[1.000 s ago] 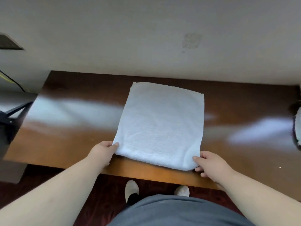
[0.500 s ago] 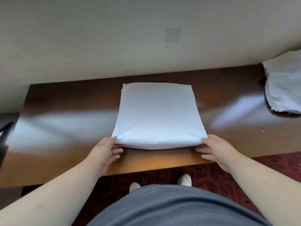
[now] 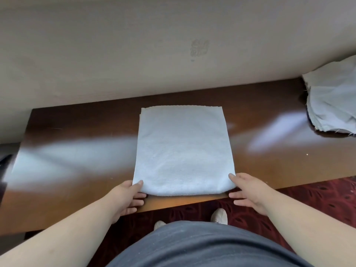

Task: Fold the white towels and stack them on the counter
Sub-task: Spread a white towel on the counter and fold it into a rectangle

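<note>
A person's left hand (image 3: 129, 196) and right hand (image 3: 248, 191) pinch the near corners of a folded white towel (image 3: 183, 151) on the wooden counter (image 3: 77, 135); thumbs on top, fingers apparently tucked beneath. More pale cloths (image 3: 333, 99) lie heaped at far right.

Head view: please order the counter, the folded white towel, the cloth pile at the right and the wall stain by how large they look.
1. counter
2. folded white towel
3. cloth pile, cut off by the frame edge, so its true extent is unsure
4. wall stain
</note>
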{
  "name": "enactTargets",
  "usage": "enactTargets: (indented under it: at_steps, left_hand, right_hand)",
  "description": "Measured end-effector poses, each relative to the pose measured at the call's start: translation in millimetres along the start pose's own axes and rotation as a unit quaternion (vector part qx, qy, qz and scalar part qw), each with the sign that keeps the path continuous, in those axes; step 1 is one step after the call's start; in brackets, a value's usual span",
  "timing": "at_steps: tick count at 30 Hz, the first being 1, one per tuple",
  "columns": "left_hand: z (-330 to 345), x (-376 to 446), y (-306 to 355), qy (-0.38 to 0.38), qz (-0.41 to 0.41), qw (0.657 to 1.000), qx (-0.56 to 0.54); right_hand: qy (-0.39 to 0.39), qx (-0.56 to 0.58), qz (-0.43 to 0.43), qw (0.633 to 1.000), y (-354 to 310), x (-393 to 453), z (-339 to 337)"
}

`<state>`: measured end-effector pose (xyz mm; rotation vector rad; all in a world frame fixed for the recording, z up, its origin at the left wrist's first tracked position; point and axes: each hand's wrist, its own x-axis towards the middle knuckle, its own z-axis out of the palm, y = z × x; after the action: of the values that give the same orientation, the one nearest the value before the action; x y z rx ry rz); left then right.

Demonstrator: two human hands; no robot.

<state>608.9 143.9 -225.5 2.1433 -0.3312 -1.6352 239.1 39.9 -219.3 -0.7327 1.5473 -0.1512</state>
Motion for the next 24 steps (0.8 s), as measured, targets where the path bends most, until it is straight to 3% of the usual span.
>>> enactTargets:
  at_steps: [4,9,12,16,19,24]
  left_hand:
    - [0,-1,8,0.009,0.013,0.998,-0.061]
    - [-2,-8,44,0.06,0.105,0.987,-0.108]
    - [-7,-14,75,0.072,0.141,0.979,-0.126]
    - [-10,-21,98,0.103,0.078,0.987,-0.096]
    - [-10,-18,76,0.085,0.037,0.996,-0.008]
    - [-3,-14,26,0.059,-0.049,0.994,0.082]
  right_hand:
    - [0.04,0.082,-0.036,0.995,-13,5,-8]
    - [0.082,0.139,-0.158,0.974,-51,3,-15]
    - [0.09,0.159,-0.189,0.965,-78,3,-18]
    - [0.079,-0.017,-0.099,0.992,-92,7,-23]
    - [0.028,-0.176,0.013,0.984,-75,5,-23]
    - [0.024,-0.205,0.096,0.974,-28,8,-20]
